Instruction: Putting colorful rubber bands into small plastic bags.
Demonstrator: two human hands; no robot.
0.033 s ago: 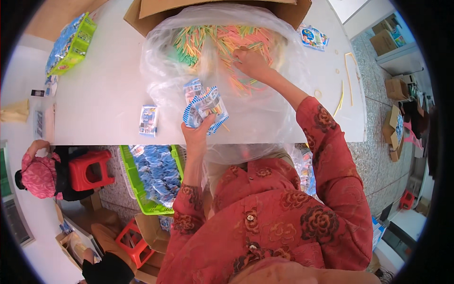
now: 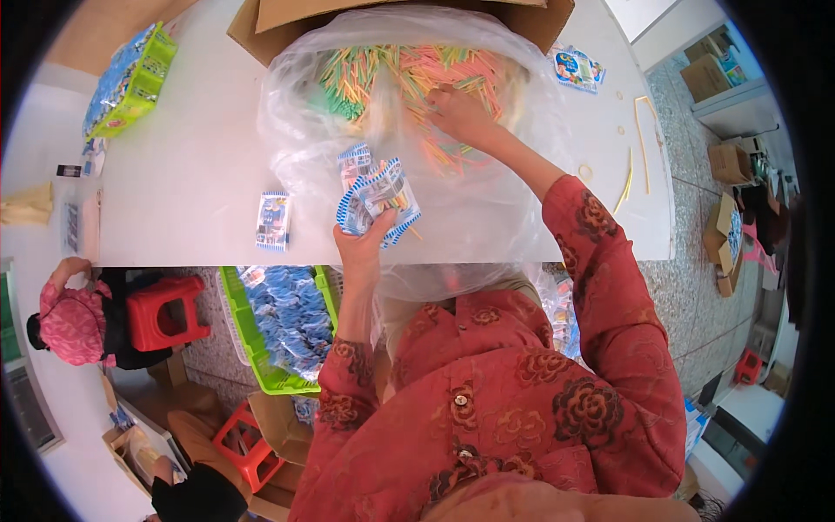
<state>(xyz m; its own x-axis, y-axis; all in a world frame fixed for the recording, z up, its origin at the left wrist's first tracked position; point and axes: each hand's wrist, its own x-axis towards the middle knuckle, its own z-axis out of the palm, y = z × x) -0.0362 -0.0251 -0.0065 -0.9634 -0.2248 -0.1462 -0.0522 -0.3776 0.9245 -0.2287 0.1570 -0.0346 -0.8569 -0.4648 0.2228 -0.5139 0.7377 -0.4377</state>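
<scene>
While the left hand (image 2: 364, 248) grips a small blue-and-white packet (image 2: 379, 198) above the white table (image 2: 183, 174), the right hand (image 2: 457, 113) closes on colourful sticks (image 2: 417, 74). These fill a clear plastic bag (image 2: 296, 96) in a cardboard box (image 2: 287, 22).

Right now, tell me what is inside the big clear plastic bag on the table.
The clear plastic bag holds a heap of thin coloured sticks, green, orange and yellow. The right hand is in among them. The pile's lower layers are hidden by crinkled plastic and glare.
</scene>
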